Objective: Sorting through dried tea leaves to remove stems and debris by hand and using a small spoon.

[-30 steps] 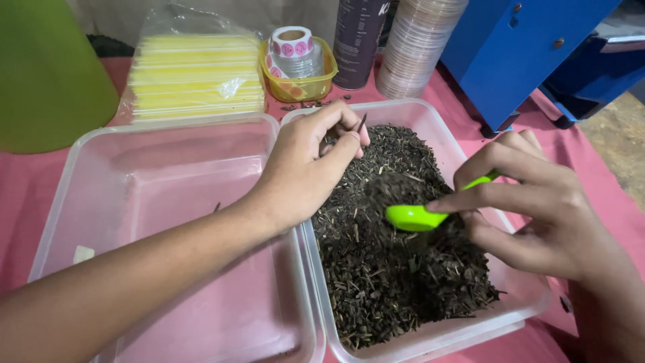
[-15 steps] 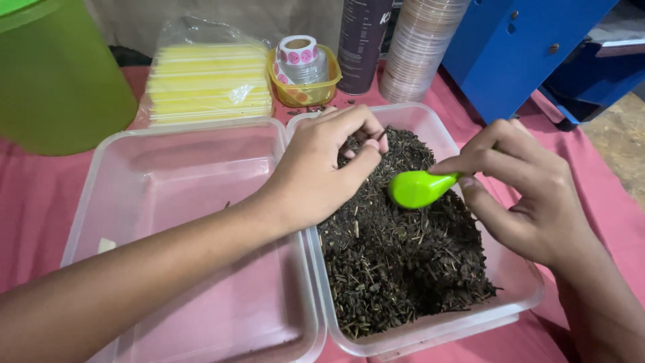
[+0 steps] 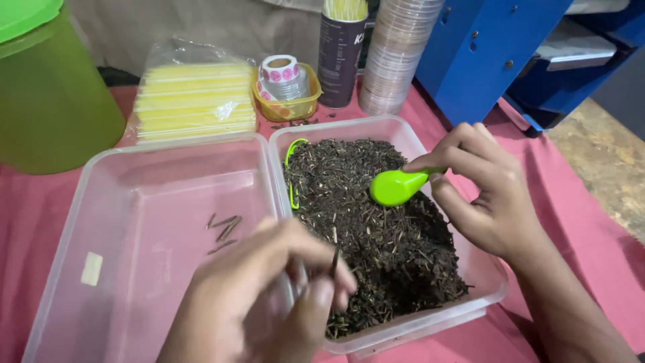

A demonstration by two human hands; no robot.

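A few twigs point(image 3: 224, 228) already lie in my clear left tub point(image 3: 107, 175); the heap of dried leaves point(image 3: 376, 235) in the right tub point(image 3: 494, 286) remains to sort. My left hand point(image 3: 269, 302) pinches another twig point(image 3: 334, 262) at the counter's near edge. My right hand point(image 3: 490, 195), curled, grips a green scoop point(image 3: 396, 187) above the heap.

Viewpoint: one head-worn camera, above the table.
Direction: looks steeply down and forward, toward the far table edge.
Nearness: close; forearms enter from the bottom edge.
Shared scene: single view only.
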